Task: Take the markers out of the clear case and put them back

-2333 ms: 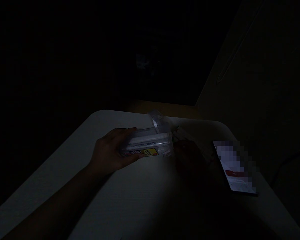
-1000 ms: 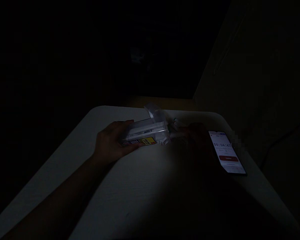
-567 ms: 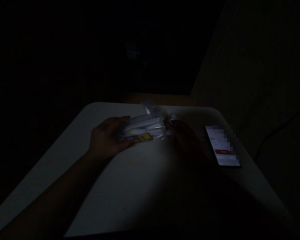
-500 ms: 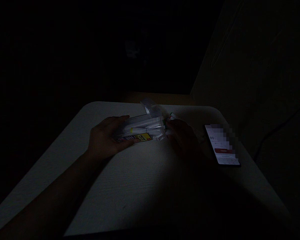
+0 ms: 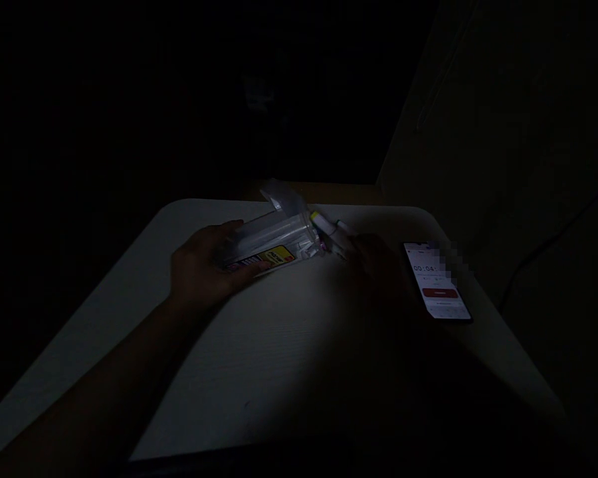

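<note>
My left hand [image 5: 199, 265] is wrapped round a clear plastic case [image 5: 274, 236] with a yellow and dark label, thumb along its front. The case lies on its side, its flap [image 5: 284, 198] raised and its mouth toward the right. Just outside that mouth are several white markers [image 5: 323, 222], one with a yellow end. My right hand [image 5: 373, 262], deep in shadow, is closed round these markers; its fingertips are hard to make out. Another marker [image 5: 345, 228] with a dark greenish end shows behind them.
A phone [image 5: 438, 282] with a lit timer screen lies on the right side of the pale table [image 5: 229, 372]. A dark cable [image 5: 543, 249] runs beyond the table's right edge. The surroundings are very dark.
The markers that were inside the case are now mostly outside its mouth, at my right hand, which has moved slightly right. My left hand and the case have shifted a little left and up.
</note>
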{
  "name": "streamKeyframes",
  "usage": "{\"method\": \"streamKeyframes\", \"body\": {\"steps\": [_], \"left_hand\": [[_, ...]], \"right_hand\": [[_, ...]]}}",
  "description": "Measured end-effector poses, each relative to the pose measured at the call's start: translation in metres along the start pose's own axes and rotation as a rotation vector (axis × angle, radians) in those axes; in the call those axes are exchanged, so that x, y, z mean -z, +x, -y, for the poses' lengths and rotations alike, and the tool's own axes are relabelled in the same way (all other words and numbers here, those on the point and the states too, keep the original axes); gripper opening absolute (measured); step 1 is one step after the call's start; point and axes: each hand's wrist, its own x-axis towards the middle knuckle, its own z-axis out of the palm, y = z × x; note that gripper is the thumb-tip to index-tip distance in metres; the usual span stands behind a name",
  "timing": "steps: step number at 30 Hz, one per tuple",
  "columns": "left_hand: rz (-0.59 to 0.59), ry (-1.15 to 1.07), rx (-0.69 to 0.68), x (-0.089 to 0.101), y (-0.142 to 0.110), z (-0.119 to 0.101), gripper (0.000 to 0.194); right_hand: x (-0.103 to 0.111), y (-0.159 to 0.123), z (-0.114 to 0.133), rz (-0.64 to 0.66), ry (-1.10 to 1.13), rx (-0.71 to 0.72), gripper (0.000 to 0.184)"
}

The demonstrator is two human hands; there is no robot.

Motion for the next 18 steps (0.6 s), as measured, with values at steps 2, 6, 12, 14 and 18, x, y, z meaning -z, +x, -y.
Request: {"method": "streamKeyframes", "body": {"steps": [2, 6, 12, 14, 18], "left_hand": [[-0.018, 0.006, 0.044, -0.001, 0.000, -0.001, 0.070], [-0.051, 0.009, 0.112, -0.003, 0.001, -0.001, 0.068], [-0.028, -0.002, 0.115, -0.002, 0.001, -0.001, 0.068], [-0.025, -0.002, 0.111, -0.001, 0.001, -0.001, 0.067], [-0.030, 0.002, 0.107, -0.001, 0.001, -0.002, 0.066]], "right_hand": [[-0.002, -0.001, -0.003, -0.033, 0.013, -0.011, 0.038], [-0.005, -0.002, -0.002, 0.077, -0.015, 0.008, 0.044], [-0.010, -0.003, 0.008, 0.216, -0.101, 0.066, 0.040], [-0.011, -0.003, 0.007, 0.194, -0.135, 0.059, 0.040], [-0.014, -0.001, -0.002, 0.167, -0.243, -0.003, 0.038]]}}
